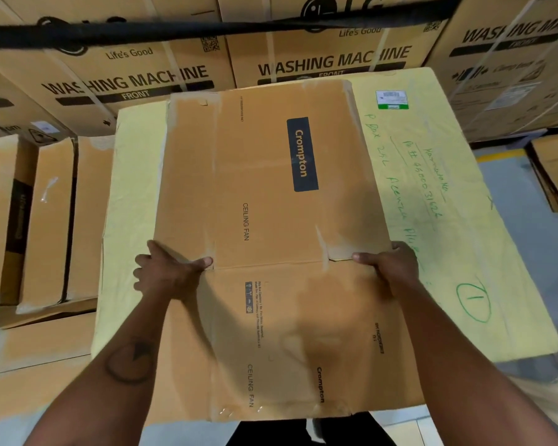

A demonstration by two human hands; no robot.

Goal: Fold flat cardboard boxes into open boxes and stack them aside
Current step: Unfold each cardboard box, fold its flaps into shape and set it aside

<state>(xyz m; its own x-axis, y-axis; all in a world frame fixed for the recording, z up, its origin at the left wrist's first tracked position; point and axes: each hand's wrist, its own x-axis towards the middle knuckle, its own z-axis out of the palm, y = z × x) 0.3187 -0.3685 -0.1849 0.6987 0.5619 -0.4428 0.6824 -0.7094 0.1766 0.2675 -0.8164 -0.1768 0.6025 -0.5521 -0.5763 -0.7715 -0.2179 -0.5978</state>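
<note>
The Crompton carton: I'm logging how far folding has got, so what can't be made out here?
Head view only:
- Underside of the Crompton carton: hidden by its own top panel, so whether it has opened is unclear.
- Left hand and right hand: fingers curl under the edges, so their grip is unseen.
- Small print by the crease: too small.
- Near carton edge: blurred.
- Yellow sheet beneath: mostly covered.

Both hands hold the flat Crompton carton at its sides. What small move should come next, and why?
Probably push the left hand and right hand toward each other: the Crompton carton lies flat on the yellow sheet, gripped at both side edges by the crease.
</note>
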